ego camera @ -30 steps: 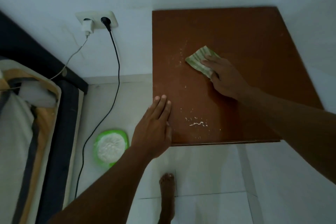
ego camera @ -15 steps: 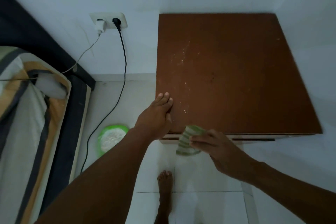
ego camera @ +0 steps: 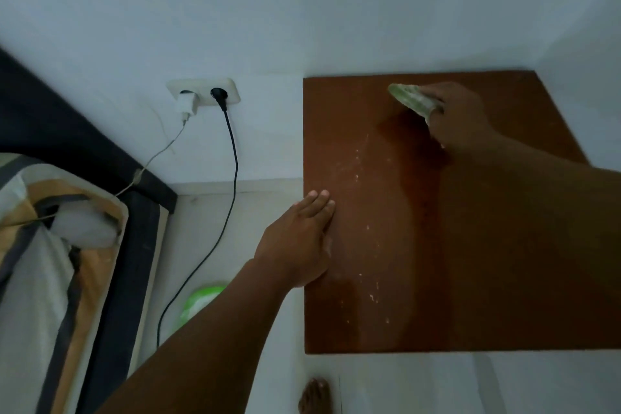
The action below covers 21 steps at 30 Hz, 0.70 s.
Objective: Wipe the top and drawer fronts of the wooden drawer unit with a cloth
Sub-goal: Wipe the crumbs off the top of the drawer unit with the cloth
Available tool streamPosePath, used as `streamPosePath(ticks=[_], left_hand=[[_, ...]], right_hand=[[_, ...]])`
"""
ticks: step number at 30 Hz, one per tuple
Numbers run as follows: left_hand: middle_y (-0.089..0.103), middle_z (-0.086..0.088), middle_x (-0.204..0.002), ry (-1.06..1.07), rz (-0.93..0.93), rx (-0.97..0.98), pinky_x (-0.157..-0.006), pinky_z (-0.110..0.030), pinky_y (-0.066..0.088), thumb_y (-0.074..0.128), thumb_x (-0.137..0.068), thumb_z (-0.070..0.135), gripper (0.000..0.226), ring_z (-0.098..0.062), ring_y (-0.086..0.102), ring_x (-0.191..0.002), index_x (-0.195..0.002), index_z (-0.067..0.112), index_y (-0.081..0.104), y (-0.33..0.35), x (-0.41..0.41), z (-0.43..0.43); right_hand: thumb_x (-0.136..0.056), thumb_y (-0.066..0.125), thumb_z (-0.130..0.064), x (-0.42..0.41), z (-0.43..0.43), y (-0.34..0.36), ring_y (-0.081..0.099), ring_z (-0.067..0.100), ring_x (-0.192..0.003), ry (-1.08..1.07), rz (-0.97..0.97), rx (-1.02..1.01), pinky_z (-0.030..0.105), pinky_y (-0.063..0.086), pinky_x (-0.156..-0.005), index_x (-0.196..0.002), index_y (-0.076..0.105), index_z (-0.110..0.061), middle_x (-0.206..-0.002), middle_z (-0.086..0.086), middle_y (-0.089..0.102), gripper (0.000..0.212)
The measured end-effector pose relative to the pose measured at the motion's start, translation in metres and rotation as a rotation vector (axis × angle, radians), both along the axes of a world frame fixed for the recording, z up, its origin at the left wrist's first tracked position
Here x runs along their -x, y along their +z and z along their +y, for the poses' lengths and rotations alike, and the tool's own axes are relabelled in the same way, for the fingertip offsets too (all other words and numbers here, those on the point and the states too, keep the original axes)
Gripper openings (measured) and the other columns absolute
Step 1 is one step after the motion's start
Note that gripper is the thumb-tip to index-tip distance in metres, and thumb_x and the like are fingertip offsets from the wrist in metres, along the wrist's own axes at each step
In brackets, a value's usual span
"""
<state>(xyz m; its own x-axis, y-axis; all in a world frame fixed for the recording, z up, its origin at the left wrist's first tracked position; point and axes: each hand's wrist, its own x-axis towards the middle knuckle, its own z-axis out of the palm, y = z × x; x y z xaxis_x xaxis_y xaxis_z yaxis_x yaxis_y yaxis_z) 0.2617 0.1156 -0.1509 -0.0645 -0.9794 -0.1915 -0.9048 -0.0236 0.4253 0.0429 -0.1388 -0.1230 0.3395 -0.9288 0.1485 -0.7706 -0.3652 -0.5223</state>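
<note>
The brown wooden top of the drawer unit (ego camera: pixel 386 313) fills the right half of the head view, flecked with pale dust down its left-centre. My right hand (ego camera: pixel 460 118) holds a green striped cloth (ego camera: pixel 415 99) down on the top near the back edge, fingers curled over it. A darker wet streak runs from there toward the front. My left hand (ego camera: pixel 299 242) rests flat on the top's left edge, fingers straight. The drawer fronts are hidden below the top.
A wall socket (ego camera: pixel 205 94) holds a white charger and a black plug whose cable (ego camera: pixel 232 158) hangs to the tiled floor. A bed (ego camera: pixel 43 262) with a dark frame stands left. A green round object (ego camera: pixel 198 302) lies on the floor. My bare foot (ego camera: pixel 316 397) is below the unit.
My right hand has carried the cloth from off the front edge of the unit up to the back of the top. The left hand stays on the left edge.
</note>
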Motion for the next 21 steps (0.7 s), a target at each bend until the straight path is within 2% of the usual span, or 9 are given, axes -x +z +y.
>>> streamPosePath(ticks=[1,2,4,6,8,10,12,16,21], left_hand=[[0.019,0.007,-0.165,0.016,0.03,0.026,-0.124,-0.033,0.016,0.036,-0.097,0.03,0.06,-0.009,0.008,-0.152,-0.156,0.023,0.028,-0.003,-0.002,-0.002],[0.023,0.008,-0.164,0.028,0.057,0.054,-0.124,-0.032,0.017,0.035,-0.094,0.032,0.061,-0.008,0.011,-0.152,-0.154,0.024,0.032,-0.005,-0.003,0.0],[0.03,0.008,-0.161,0.016,0.092,0.096,-0.123,-0.031,0.018,0.031,-0.09,0.034,0.063,-0.007,0.015,-0.151,-0.151,0.023,0.039,-0.01,-0.008,0.001],[0.036,0.009,-0.158,-0.034,0.1,0.12,-0.123,-0.031,0.017,0.032,-0.089,0.034,0.062,-0.006,0.018,-0.15,-0.148,0.024,0.045,-0.015,-0.018,-0.003],[0.04,0.01,-0.155,-0.075,0.109,0.135,-0.122,-0.03,0.016,0.036,-0.088,0.032,0.06,-0.006,0.021,-0.15,-0.145,0.024,0.05,-0.019,-0.028,-0.01],[0.043,0.01,-0.153,-0.072,0.136,0.144,-0.121,-0.031,0.018,0.038,-0.087,0.031,0.058,-0.006,0.022,-0.149,-0.143,0.024,0.054,-0.022,-0.032,-0.013],[0.046,0.01,-0.152,-0.053,0.164,0.15,-0.121,-0.033,0.022,0.041,-0.086,0.029,0.057,-0.007,0.025,-0.149,-0.141,0.023,0.056,-0.024,-0.031,-0.013],[0.049,0.008,-0.15,-0.041,0.176,0.147,-0.12,-0.037,0.028,0.044,-0.084,0.028,0.056,-0.009,0.028,-0.148,-0.138,0.02,0.059,-0.02,-0.029,-0.013],[0.045,0.009,-0.153,-0.025,0.168,0.124,-0.121,-0.033,0.024,0.042,-0.082,0.028,0.06,-0.006,0.022,-0.149,-0.14,0.022,0.057,-0.016,-0.025,-0.012]], right_hand=[[-0.085,0.051,0.002,-0.005,-0.013,-0.003,0.063,0.036,-0.105,-0.011,0.006,-0.014,0.026,0.054,-0.083,-0.135,0.059,-0.007,-0.137,0.017,0.055,0.051],[-0.084,0.05,-0.002,-0.008,-0.024,-0.007,0.063,0.038,-0.107,-0.009,0.024,-0.019,0.032,0.055,-0.084,-0.135,0.059,-0.006,-0.139,0.017,0.055,0.051],[-0.085,0.049,-0.007,-0.018,-0.042,-0.019,0.059,0.039,-0.119,0.007,0.086,-0.047,0.035,0.05,-0.092,-0.137,0.057,-0.006,-0.144,0.018,0.052,0.053],[-0.088,0.047,-0.011,-0.03,-0.052,-0.035,0.045,0.035,-0.138,0.038,0.182,-0.062,0.034,0.034,-0.111,-0.144,0.05,-0.008,-0.154,0.018,0.042,0.055],[-0.092,0.044,-0.015,-0.044,-0.054,-0.049,0.03,0.031,-0.148,0.07,0.235,0.001,0.032,0.015,-0.121,-0.147,0.045,-0.01,-0.158,0.014,0.034,0.055],[-0.09,0.041,-0.019,-0.057,-0.047,-0.057,0.031,0.03,-0.148,0.138,0.239,0.056,0.04,0.018,-0.124,-0.147,0.046,-0.014,-0.158,0.012,0.036,0.057],[-0.091,0.045,-0.012,-0.064,-0.026,-0.059,0.032,0.026,-0.148,0.275,0.22,0.057,0.045,0.025,-0.122,-0.146,0.048,-0.018,-0.156,0.008,0.04,0.055],[-0.093,0.039,-0.005,-0.048,0.059,-0.052,0.026,0.013,-0.15,0.512,0.168,0.023,0.032,0.023,-0.123,-0.145,0.049,-0.019,-0.157,-0.001,0.039,0.054],[-0.091,0.044,0.004,-0.015,0.134,-0.042,0.038,0.012,-0.145,0.577,0.037,-0.113,0.042,0.038,-0.116,-0.136,0.06,-0.016,-0.15,-0.003,0.05,0.051]])
